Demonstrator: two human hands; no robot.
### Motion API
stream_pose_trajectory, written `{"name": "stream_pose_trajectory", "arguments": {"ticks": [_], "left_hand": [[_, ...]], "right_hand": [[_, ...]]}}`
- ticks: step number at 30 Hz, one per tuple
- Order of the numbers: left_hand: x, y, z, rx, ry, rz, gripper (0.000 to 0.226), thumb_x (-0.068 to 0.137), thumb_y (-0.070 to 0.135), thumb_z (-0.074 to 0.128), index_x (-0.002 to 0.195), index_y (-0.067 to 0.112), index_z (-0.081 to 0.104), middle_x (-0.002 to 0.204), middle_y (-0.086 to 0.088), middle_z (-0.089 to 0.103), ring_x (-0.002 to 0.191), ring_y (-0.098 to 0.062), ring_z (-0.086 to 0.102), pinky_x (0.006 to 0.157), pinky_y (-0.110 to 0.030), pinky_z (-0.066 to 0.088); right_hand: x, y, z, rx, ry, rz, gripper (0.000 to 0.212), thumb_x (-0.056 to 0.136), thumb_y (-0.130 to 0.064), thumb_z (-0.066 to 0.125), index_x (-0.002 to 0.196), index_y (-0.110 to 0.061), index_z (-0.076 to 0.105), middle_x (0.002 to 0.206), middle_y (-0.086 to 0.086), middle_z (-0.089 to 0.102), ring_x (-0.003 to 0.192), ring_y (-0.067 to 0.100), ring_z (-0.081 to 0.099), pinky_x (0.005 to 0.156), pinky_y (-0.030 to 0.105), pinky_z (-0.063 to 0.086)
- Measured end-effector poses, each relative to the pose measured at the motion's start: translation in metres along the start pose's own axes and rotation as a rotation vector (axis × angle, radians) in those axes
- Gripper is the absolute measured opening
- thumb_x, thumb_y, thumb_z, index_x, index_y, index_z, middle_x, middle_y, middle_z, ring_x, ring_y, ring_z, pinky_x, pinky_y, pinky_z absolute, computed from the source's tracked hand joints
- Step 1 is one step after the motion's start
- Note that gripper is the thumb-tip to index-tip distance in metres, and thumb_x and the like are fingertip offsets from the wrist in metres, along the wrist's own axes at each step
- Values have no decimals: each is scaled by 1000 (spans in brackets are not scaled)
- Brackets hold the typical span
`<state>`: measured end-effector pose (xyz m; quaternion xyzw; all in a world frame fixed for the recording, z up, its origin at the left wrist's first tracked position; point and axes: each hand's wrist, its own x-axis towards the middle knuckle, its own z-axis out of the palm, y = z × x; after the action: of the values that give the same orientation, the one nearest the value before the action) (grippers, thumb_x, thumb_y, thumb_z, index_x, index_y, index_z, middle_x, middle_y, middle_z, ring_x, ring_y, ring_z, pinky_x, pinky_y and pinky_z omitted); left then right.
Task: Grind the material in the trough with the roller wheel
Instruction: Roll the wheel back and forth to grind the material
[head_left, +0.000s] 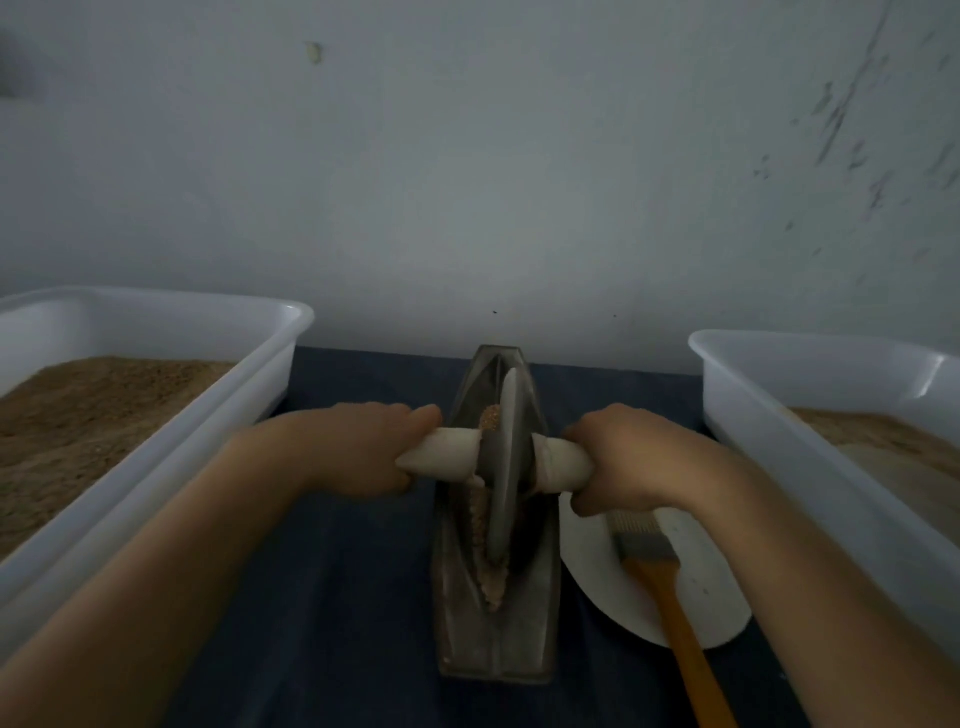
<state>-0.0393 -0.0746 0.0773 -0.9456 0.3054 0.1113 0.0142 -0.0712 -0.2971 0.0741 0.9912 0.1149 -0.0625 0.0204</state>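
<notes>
A dark metal boat-shaped trough lies lengthwise on the blue cloth in front of me. The grey roller wheel stands upright in its groove, about mid-length. Brownish granular material lies along the groove, mostly on the wheel's left and near side, with a clump behind the left handle. My left hand grips the pale left handle. My right hand grips the pale right handle.
A white tub of brown powder stands at the left. Another white tub with lighter powder stands at the right. A white plate with a wooden-handled brush lies right of the trough. A grey wall is close behind.
</notes>
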Motion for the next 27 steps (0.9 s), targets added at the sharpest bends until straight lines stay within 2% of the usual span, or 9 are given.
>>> {"name": "stream_pose_trajectory", "arguments": {"ticks": [2, 5, 7, 9, 12, 16, 21, 23, 27], "left_hand": [[10, -4, 7, 67, 100, -40, 35, 91, 30, 52, 120, 22, 33, 118, -1, 48, 104, -18, 49, 89, -34, 40], [27, -9, 20, 204, 365, -105, 38, 92, 33, 49, 124, 22, 32, 122, 0, 45, 111, -21, 46, 92, -37, 35], [36, -10, 28, 250, 525, -129, 40, 91, 31, 50, 126, 24, 32, 122, 1, 43, 111, -21, 44, 92, -36, 33], [43, -10, 32, 252, 605, -132, 44, 89, 28, 52, 128, 25, 32, 122, 1, 41, 110, -20, 42, 94, -36, 31], [43, -11, 34, 238, 625, -125, 45, 88, 27, 53, 129, 25, 32, 121, 2, 41, 110, -20, 42, 95, -36, 30], [31, -10, 29, 206, 532, -95, 38, 90, 33, 50, 123, 26, 33, 119, 3, 46, 108, -18, 47, 91, -35, 34], [8, -1, 8, 148, 161, -9, 38, 91, 34, 50, 122, 25, 31, 115, 3, 48, 103, -16, 50, 85, -31, 36], [0, 1, 1, 94, 42, 20, 35, 91, 31, 52, 119, 24, 32, 106, 4, 47, 92, -13, 48, 79, -26, 37], [-5, 2, -3, -9, -38, 59, 31, 91, 26, 54, 115, 22, 34, 98, 5, 46, 81, -7, 45, 64, -16, 35]], "right_hand": [[12, 4, 8, -18, 126, 36, 19, 78, -30, 68, 94, -21, 62, 90, -2, 63, 76, 14, 57, 48, 19, 30], [28, 8, 21, -10, 340, 95, 16, 82, -28, 63, 97, -23, 59, 95, -3, 64, 83, 16, 59, 48, 20, 21], [36, 10, 27, -23, 448, 125, 15, 85, -26, 59, 99, -24, 55, 98, -3, 62, 89, 17, 58, 56, 24, 24], [41, 12, 32, -42, 525, 128, 15, 85, -25, 59, 98, -23, 51, 99, -2, 62, 91, 18, 57, 65, 27, 27], [39, 12, 33, -64, 544, 116, 16, 85, -26, 59, 97, -21, 51, 99, -2, 61, 91, 19, 56, 68, 28, 28], [30, 9, 25, -29, 391, 95, 14, 85, -26, 59, 97, -21, 57, 95, -1, 63, 76, 14, 52, 52, 22, 25], [4, 4, 7, 40, 38, 17, 20, 77, -28, 68, 94, -19, 63, 88, -1, 64, 73, 11, 56, 50, 17, 35], [-5, 3, 1, 73, -51, -4, 11, 75, -24, 69, 79, -21, 59, 75, -6, 59, 64, 6, 54, 48, 16, 37], [-11, 1, -3, 71, -99, -17, 24, 74, -23, 69, 64, -26, 47, 62, -10, 50, 52, 0, 46, 41, 13, 31]]}}
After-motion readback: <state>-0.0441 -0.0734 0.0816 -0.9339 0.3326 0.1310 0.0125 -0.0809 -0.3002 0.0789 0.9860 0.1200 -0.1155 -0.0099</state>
